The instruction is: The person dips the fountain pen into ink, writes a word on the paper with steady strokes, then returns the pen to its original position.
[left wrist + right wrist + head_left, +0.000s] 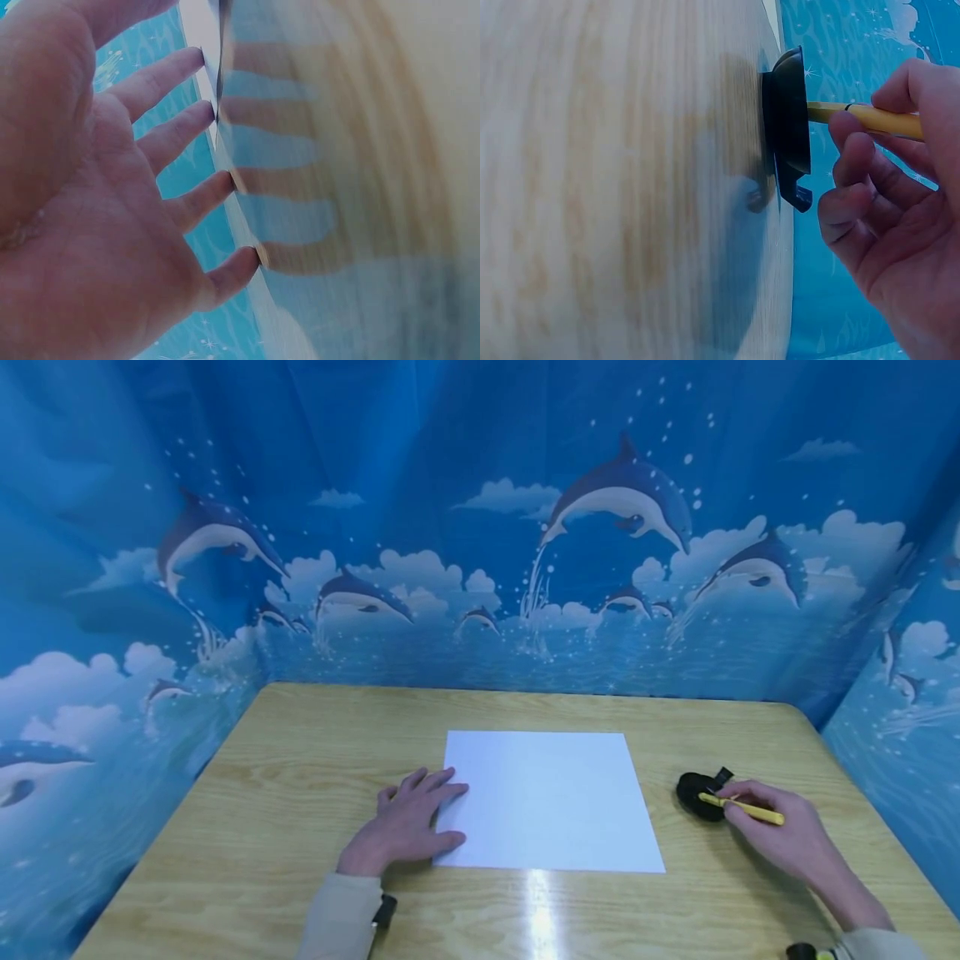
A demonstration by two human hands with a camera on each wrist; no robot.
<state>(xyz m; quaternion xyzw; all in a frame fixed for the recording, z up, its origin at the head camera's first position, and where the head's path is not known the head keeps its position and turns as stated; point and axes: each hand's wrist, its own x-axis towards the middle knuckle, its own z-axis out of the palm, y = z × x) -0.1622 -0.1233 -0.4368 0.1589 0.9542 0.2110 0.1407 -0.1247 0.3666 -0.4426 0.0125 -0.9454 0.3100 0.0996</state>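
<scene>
- Closest in, a pale sleeve [341, 918] covers the left forearm, with a small dark device [385, 911] at its cuff; a matching right sleeve [881, 946] shows at the lower right.
- A bright streak of reflected light [542, 914] lies on the tabletop, just on the near side of the paper.
- The left hand [405, 822] rests palm down at the left edge of the white sheet of paper [551, 802], its fingers spread apart; the thumb and forefinger tips lie over the sheet.
- The paper lies flat near the middle of the table, between the two hands.
- The right hand [787, 835] is well to the right of the paper, thumb and fingers clamped together on a yellow pen-shaped tool [761, 814].
- The tool slants down into a round black dish [692, 789]; in the right wrist view the rim hides its tip, so I cannot tell whether it touches the bottom.
- The dish sits on the table right of the paper, apart from it, a short tab [723, 774] sticking out on its far side.
- Beyond these runs the wood-grain table [337, 718], its far corners rounded.
- Farthest back hangs a blue backdrop [420, 443] printed with leaping dolphins, clouds and water.
</scene>
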